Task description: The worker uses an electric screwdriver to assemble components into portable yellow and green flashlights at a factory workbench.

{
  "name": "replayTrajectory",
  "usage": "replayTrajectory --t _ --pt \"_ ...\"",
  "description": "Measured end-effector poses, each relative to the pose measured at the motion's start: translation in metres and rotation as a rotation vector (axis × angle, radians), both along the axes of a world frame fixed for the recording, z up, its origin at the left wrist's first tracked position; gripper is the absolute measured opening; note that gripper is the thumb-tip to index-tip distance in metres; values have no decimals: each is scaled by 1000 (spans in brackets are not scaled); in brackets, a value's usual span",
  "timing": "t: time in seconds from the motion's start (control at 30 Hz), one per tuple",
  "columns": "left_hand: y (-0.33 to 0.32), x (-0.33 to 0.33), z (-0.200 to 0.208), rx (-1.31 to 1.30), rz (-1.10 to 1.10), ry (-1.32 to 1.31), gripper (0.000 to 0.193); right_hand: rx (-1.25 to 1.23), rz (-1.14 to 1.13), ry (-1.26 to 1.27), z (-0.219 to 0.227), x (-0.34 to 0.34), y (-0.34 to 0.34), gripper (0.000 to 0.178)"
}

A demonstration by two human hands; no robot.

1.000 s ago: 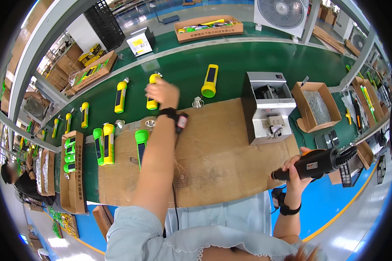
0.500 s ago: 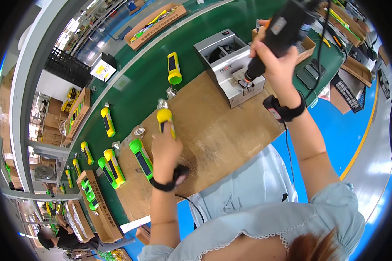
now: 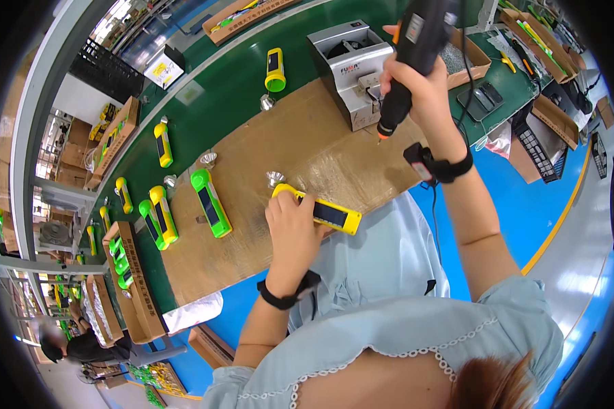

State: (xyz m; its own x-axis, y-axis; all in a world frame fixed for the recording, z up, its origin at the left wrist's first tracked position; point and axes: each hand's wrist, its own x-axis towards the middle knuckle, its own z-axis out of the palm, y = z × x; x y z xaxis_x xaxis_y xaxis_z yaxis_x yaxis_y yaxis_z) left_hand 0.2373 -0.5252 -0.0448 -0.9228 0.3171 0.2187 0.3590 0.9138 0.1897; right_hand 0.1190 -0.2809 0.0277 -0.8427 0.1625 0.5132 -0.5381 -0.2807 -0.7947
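**Yellow flashlight in the left hand, black power driver in the right**

From where I stand, the worker's left hand (image 3: 293,221) is closed over the head end of a yellow plastic flashlight with a dark rectangular panel (image 3: 331,214), near the centre of the frame. The flashlight slants down to the right, over the front edge of a flat brown cardboard sheet (image 3: 348,160); I can't tell whether it rests there or is held clear. Just beyond its head sits a shiny silver cone-shaped reflector (image 3: 274,178).

The right hand (image 3: 419,88), upper right of the frame, is wrapped around a thick black cylindrical power driver with an orange ring near its tip (image 3: 423,37). The tool points down and left, its tip well apart from the flashlight.

Left of centre lies a bright green flashlight with a dark panel (image 3: 211,204), a second silver dish-like reflector (image 3: 208,159) near its top end. Farther left, a green and a yellow flashlight lie side by side (image 3: 162,211). Top centre, a yellow flashlight with a green rim (image 3: 275,68) lies on the dark green tabletop (image 3: 211,112), left of a boxy grey metal machine (image 3: 355,68).
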Motion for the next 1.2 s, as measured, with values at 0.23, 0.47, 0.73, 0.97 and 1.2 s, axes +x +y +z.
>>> replayTrajectory --t 0.23,0.47,0.73,0.97,1.2 --pt "21 -24 -43 18 -40 194 56 76 -42 -8 -10 66 -21 57" --pt "33 -29 -48 -87 90 228 48 14 -40 0 -28 72 -25 53" --pt "32 -30 -49 -58 89 228 49 69 -68 45 -35 64 -34 51" --pt "31 -29 -51 -25 84 223 49 79 -70 34 -37 67 -36 48" --pt "34 -27 -51 -17 87 231 52 57 -44 38 -33 73 -37 48"
